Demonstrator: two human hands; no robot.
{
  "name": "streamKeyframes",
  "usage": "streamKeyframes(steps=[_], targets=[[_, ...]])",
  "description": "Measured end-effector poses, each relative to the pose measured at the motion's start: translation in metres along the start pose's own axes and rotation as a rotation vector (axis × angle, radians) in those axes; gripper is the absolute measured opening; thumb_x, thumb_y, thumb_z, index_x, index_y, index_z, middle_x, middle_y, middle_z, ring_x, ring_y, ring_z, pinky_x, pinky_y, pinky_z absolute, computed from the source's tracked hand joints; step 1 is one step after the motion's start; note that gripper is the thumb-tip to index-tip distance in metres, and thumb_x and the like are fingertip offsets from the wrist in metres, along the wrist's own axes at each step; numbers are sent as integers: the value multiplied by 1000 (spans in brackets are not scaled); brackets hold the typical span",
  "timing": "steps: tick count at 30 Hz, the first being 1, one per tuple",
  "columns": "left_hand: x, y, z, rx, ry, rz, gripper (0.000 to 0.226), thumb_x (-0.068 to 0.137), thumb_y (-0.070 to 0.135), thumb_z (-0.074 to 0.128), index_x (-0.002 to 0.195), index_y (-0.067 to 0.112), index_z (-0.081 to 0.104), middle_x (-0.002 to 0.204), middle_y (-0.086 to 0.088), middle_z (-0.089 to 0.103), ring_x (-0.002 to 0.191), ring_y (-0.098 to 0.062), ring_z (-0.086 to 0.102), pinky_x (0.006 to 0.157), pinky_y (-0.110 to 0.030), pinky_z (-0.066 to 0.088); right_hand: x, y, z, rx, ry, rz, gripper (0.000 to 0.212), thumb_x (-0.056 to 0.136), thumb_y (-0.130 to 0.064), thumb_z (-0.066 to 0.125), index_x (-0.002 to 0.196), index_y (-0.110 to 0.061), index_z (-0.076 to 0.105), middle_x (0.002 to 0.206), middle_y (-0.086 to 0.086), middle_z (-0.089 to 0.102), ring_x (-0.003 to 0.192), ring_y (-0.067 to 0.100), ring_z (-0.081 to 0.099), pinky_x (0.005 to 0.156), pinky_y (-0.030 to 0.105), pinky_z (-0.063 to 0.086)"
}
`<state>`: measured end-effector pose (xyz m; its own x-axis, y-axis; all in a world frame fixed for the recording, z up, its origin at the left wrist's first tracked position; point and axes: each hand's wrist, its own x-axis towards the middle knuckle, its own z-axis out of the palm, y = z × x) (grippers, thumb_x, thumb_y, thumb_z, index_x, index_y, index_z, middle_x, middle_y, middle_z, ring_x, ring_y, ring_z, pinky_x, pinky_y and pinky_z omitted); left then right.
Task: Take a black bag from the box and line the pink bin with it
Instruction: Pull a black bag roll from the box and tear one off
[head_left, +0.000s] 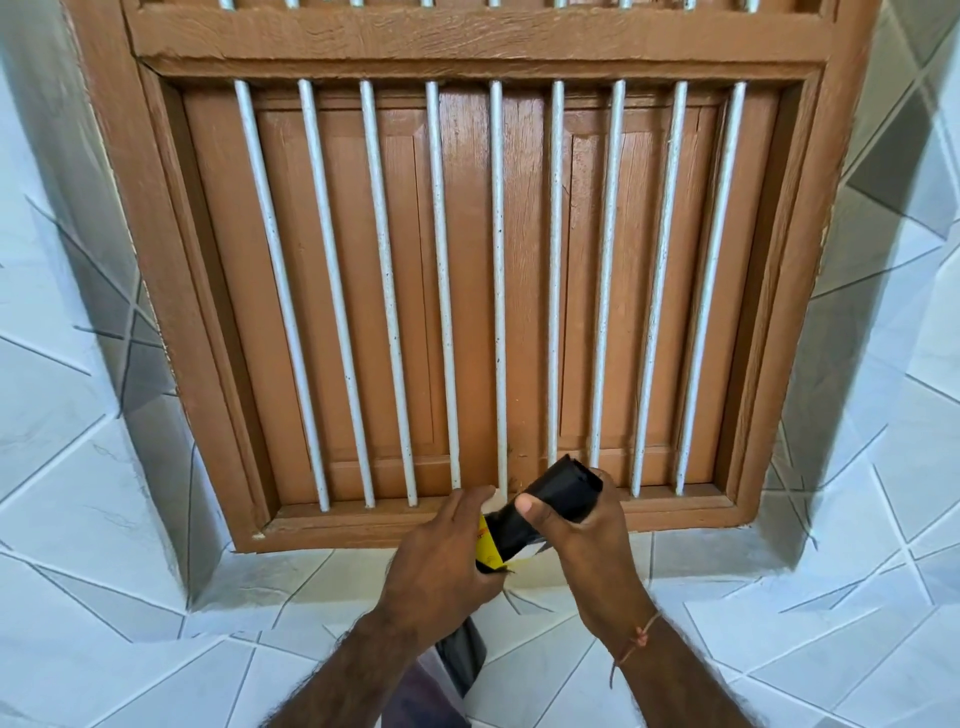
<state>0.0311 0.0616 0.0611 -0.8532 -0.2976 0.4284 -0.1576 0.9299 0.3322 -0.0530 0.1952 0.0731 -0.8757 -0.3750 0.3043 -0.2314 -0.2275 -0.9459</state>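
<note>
- Where grey-veined wall tiles (841, 613) fill both sides and the ledge, a brown wooden shuttered window (483, 291), frame thick, panels shut behind.
- Across that window, nine white upright bars (497, 291), paint speckled.
- Low in the middle, just before the sill: left hand (441, 556), fingers curled and pressed together around a yellow box (488, 548), mostly hidden behind the knuckles.
- Beside it and touching the same bundle: right hand (584, 535), thumb and fingers pinching a rolled black bag (563, 493), one end jutting up past the fingertips, the other running down into the box.
- On the right wrist, a thin reddish thread (636, 642), knotted.
- Below the left forearm, something dark and glossy (462, 660), partly hidden, unidentifiable.
- Pink bin out of view.
</note>
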Motion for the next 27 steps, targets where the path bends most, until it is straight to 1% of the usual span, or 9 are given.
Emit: streamKeyframes(steps=[3, 6, 10, 13, 17, 19, 22, 24, 27], targets=[[-2, 5, 1, -39, 26, 13, 81, 77, 51, 70, 143, 35, 26, 138, 14, 45, 110, -7, 56, 86, -20, 51, -2, 11, 4, -175, -77, -35, 57, 64, -27, 87, 109, -23, 51, 98, -2, 65, 96, 14, 64, 73, 20, 56], [-2, 6, 1, -68, 42, -7, 79, 78, 52, 67, 142, 36, 26, 141, 14, 44, 112, -7, 56, 85, -17, 48, -5, 20, 6, -353, -104, -63, 70, 61, -45, 86, 118, -28, 49, 113, -7, 61, 109, 13, 58, 90, 26, 54], [0, 5, -2, -112, 67, -33, 81, 77, 54, 68, 144, 36, 25, 143, 14, 43, 118, -9, 52, 86, -15, 40, -12, 24, 9, -525, 39, -210, 73, 71, -67, 63, 131, -33, 40, 136, -14, 43, 126, 7, 40, 106, 32, 37], [1, 0, -5, -150, 74, -69, 87, 74, 52, 74, 143, 36, 25, 141, 13, 45, 120, -8, 51, 92, -19, 46, -13, 21, 7, -318, 212, -178, 49, 81, -43, 62, 125, -33, 42, 130, -8, 49, 122, 12, 46, 101, 35, 44], [1, -2, -5, -167, 81, -55, 92, 72, 52, 76, 144, 41, 21, 144, 15, 44, 122, -7, 51, 95, -23, 47, -9, 18, 7, -12, 79, 69, 51, 79, -14, 75, 121, -28, 49, 113, -1, 64, 100, 16, 64, 84, 38, 58], [0, 2, -6, -182, 65, -47, 99, 71, 52, 77, 145, 45, 13, 147, 17, 42, 124, -8, 51, 97, -22, 45, -8, 20, 11, -104, 85, 23, 46, 74, -14, 80, 110, -28, 54, 103, -1, 68, 92, 17, 67, 80, 37, 60], [1, 4, -4, -206, 64, -60, 99, 70, 52, 78, 145, 46, 13, 148, 18, 43, 124, -9, 53, 94, -21, 45, -8, 19, 15, -293, 94, -130, 29, 74, -16, 80, 86, -31, 59, 87, -8, 68, 85, 13, 66, 75, 21, 55], [2, 3, -4, -200, 74, -56, 86, 72, 53, 76, 140, 45, 24, 142, 19, 48, 116, -7, 56, 88, -18, 45, -10, 18, 17, -354, 26, -166, 20, 76, -28, 78, 88, -31, 62, 91, -12, 67, 89, 11, 65, 73, 14, 51], [3, 1, -6, -177, 92, -49, 74, 74, 52, 74, 135, 43, 33, 133, 18, 52, 109, -7, 56, 81, -14, 43, -13, 18, 20, -350, -53, -136, 42, 70, -56, 66, 101, -28, 62, 102, -11, 67, 97, 10, 64, 80, 20, 55]])
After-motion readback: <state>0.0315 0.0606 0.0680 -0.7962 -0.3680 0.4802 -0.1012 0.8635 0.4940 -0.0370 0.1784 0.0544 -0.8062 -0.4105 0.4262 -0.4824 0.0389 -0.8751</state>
